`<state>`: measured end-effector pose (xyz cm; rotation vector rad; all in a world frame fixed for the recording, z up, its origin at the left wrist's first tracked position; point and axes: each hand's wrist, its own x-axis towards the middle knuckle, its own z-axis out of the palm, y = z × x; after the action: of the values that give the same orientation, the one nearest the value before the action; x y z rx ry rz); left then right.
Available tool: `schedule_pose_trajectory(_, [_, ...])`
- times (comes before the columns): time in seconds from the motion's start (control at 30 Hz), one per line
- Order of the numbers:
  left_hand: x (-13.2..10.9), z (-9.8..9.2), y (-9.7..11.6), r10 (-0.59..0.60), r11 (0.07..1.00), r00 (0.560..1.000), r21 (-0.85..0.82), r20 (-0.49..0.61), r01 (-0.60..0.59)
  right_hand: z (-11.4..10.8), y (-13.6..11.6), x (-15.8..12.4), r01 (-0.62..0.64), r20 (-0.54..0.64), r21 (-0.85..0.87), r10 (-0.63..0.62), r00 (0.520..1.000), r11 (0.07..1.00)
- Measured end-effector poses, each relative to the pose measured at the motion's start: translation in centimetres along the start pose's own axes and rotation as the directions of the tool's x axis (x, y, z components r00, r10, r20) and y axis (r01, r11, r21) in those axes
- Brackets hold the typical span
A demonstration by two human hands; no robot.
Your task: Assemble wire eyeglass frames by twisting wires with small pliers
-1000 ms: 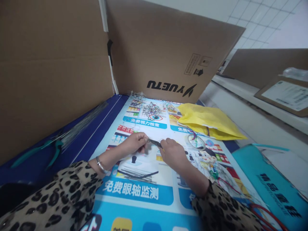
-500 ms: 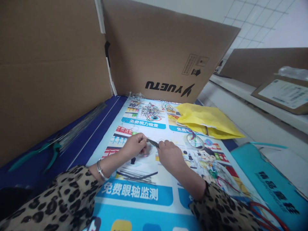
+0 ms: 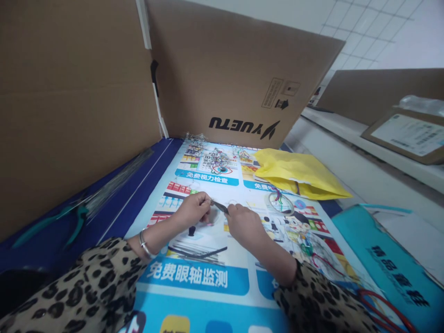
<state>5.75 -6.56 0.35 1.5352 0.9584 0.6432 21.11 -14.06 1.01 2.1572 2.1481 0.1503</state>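
Note:
My right hand (image 3: 243, 223) is wrapped round a dark, tapered tool (image 3: 220, 206) that looks like needle-nose pliers. Its handles are hidden in the palm, and its narrow end points left toward my other hand. At that tip my left hand (image 3: 195, 208) is closed in a pinch; whatever is between the fingertips is too small to make out. Below the hands, several thin metal wire pieces (image 3: 199, 253) lie on the printed sheet (image 3: 208, 303). A clear ring (image 3: 281, 203) with coloured wires through it rests to the right of my right hand.
Teal-handled pliers (image 3: 74, 217) lie at the left beside a bundle of long wires (image 3: 120, 182). Tangled wire pieces (image 3: 218, 161) sit farther back. A yellow bag (image 3: 300, 173), a teal box piece (image 3: 391, 263) and red cord (image 3: 385, 305) are at the right. Cardboard (image 3: 239, 69) walls the back.
The view has shifted very slightly. Both hands and the tool stay in nearly the same place, with the same grip.

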Motion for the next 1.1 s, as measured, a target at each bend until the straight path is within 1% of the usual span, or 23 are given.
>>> schedule_pose_trajectory(0.2, [-0.2,0.0,0.3,-0.006,1.000,1.000,0.021,0.012,0.006,-0.5,0.2,0.0,0.006,0.032,0.051,-0.007,0.999,0.999])
schedule_pose_trajectory(0.37, [-0.1,-0.2,0.3,0.015,0.999,0.999,0.050,0.028,-0.016,-0.7,0.4,0.0,0.000,0.053,0.085,-0.004,0.999,0.996])
schedule_pose_trajectory(0.43, [0.0,-0.5,0.3,0.023,0.998,0.998,0.060,0.060,-0.027,-0.8,0.5,0.1,0.006,0.062,0.096,-0.012,0.998,0.995])
schedule_pose_trajectory(0.53, [0.2,-1.0,0.2,0.032,0.997,0.990,0.060,0.138,-0.040,-0.9,0.8,0.2,0.011,0.095,0.124,-0.023,0.995,0.992])
schedule_pose_trajectory(0.67, [0.3,-1.7,0.1,0.009,0.998,0.971,0.059,0.240,-0.024,-1.3,1.4,0.3,0.029,0.151,0.188,-0.058,0.987,0.982])
schedule_pose_trajectory(0.73, [0.3,-1.9,0.0,-0.007,0.999,0.964,0.036,0.267,-0.002,-1.5,1.7,0.4,0.033,0.175,0.224,-0.074,0.982,0.974])
schedule_pose_trajectory(0.87, [0.4,-2.1,0.1,-0.025,0.997,0.950,-0.066,0.311,0.048,-1.8,2.1,0.5,0.038,0.209,0.295,-0.104,0.972,0.955])
schedule_pose_trajectory(0.97, [0.4,-2.1,0.1,-0.027,0.989,0.944,-0.128,0.330,0.073,-1.9,2.3,0.5,0.039,0.209,0.351,-0.119,0.971,0.935])
schedule_pose_trajectory(1.1, [0.3,-2.2,0.0,-0.017,0.975,0.944,-0.204,0.329,0.089,-2.1,2.4,0.5,0.046,0.199,0.433,-0.145,0.969,0.900])
